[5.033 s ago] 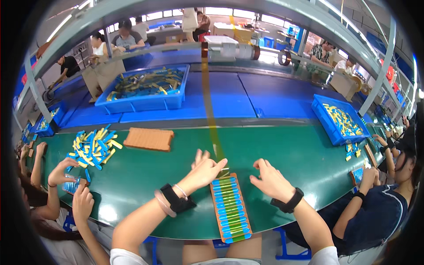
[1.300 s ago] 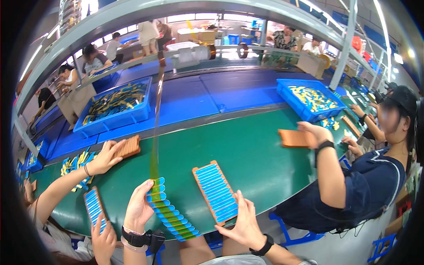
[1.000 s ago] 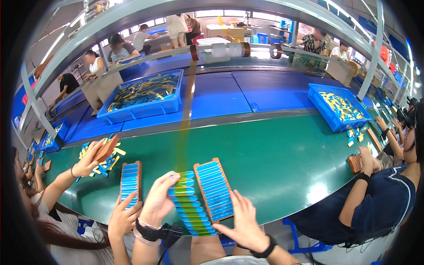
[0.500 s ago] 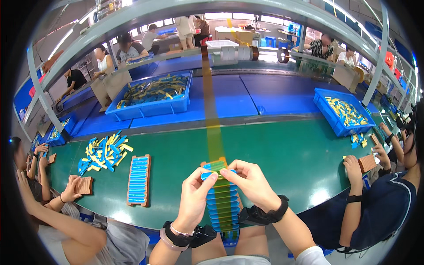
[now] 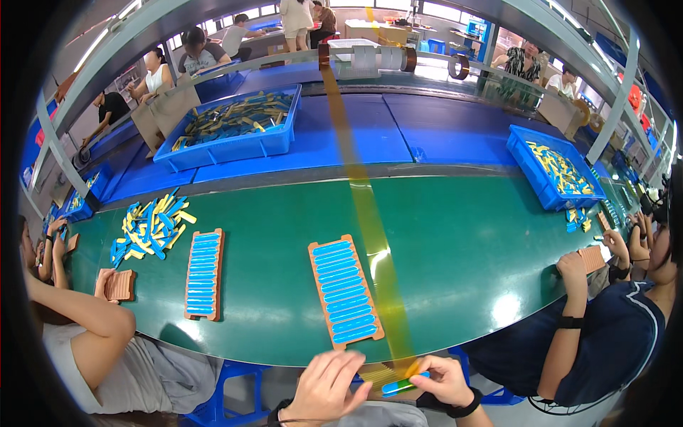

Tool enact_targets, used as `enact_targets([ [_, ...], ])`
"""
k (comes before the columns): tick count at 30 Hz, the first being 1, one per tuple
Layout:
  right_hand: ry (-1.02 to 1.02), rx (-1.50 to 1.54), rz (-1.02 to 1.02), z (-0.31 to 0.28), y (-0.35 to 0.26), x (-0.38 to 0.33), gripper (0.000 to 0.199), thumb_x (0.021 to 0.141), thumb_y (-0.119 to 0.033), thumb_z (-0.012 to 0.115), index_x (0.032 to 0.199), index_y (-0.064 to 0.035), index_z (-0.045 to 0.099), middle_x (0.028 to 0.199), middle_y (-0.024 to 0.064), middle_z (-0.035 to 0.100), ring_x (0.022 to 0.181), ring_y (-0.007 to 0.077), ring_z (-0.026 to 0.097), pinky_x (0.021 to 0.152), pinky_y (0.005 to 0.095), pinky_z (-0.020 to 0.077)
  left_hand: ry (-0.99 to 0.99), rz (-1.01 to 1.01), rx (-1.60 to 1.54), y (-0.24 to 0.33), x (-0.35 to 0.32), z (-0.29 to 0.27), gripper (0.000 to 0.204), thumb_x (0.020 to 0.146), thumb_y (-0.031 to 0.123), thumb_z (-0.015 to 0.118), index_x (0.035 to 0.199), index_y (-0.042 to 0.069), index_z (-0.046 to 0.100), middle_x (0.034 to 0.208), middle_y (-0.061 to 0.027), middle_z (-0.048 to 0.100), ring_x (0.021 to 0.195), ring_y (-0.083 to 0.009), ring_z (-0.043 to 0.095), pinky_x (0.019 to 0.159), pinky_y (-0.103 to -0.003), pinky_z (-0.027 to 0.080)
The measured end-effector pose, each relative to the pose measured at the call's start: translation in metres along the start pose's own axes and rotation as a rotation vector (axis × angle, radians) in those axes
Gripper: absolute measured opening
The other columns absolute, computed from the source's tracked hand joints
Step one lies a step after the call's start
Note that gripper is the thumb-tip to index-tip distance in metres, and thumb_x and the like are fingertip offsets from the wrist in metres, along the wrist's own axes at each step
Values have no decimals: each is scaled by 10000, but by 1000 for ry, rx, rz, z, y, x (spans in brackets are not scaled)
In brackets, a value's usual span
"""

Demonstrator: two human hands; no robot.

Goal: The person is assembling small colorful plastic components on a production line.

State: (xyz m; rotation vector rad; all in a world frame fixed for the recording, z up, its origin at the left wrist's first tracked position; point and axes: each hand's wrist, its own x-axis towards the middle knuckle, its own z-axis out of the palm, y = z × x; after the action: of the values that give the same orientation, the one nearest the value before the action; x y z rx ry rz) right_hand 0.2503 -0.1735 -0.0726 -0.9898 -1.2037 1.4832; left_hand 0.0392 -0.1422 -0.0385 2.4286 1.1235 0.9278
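Observation:
My right hand [image 5: 447, 383], low in the view just off the table's near edge, pinches a small blue strip [image 5: 395, 388] with rounded ends. A translucent amber tape [image 5: 380, 263] comes down from the rail to this hand, and its lower end meets the strip by the fingers. My left hand [image 5: 324, 388] is beside it with fingers stretched and thumb apart, holding nothing. Between the hands, partly hidden, is a yellowish ridged piece [image 5: 378, 375]. Just beyond my left hand lies an orange-brown slotted tray [image 5: 377, 331] filled with a column of blue strips.
Another filled tray [image 5: 217, 263] and a pile of blue and yellow strips [image 5: 151, 226] lie to the left on the green table [image 5: 270, 213]. Blue bins [image 5: 284, 139] of strips stand farther back. Tape rolls [image 5: 377, 58] hang on the rail. Co-workers sit close on both sides.
Both hands have moved down toward me, off the tray. The left hand has let go of the strip; the right still holds it. The tape now slants right, and the tray is uncovered.

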Motion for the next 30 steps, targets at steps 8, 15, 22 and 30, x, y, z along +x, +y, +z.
enact_targets([
  [8,-9,-20,-16,-8,-1,-1,61,745,44,588,778,38,537,815,77,587,725,92,525,631,204,411,-88,74,173,-20,9,22,569,671,202,652,1149,-10,429,1114,-80,506,956,-218,481,813,-348,377],
  [15,-67,-142,10,-3,5,2,49,764,48,562,794,40,525,872,111,589,821,127,547,718,237,442,24,-94,191,-19,9,11,638,625,251,698,1140,-6,423,1145,-116,473,973,-275,446,817,-375,311],
  [22,-7,-122,199,21,20,-10,131,765,86,535,860,38,459,897,113,565,819,134,571,679,223,465,122,-368,327,-24,-7,30,564,623,181,682,1090,-53,467,1207,-139,437,934,-292,404,770,-374,298],
  [30,318,21,283,59,-3,-2,119,812,-17,530,928,5,520,754,7,557,674,37,501,591,168,395,167,-373,346,10,-16,25,367,683,77,577,1037,-10,533,1093,-109,531,860,-235,492,728,-308,343],
])
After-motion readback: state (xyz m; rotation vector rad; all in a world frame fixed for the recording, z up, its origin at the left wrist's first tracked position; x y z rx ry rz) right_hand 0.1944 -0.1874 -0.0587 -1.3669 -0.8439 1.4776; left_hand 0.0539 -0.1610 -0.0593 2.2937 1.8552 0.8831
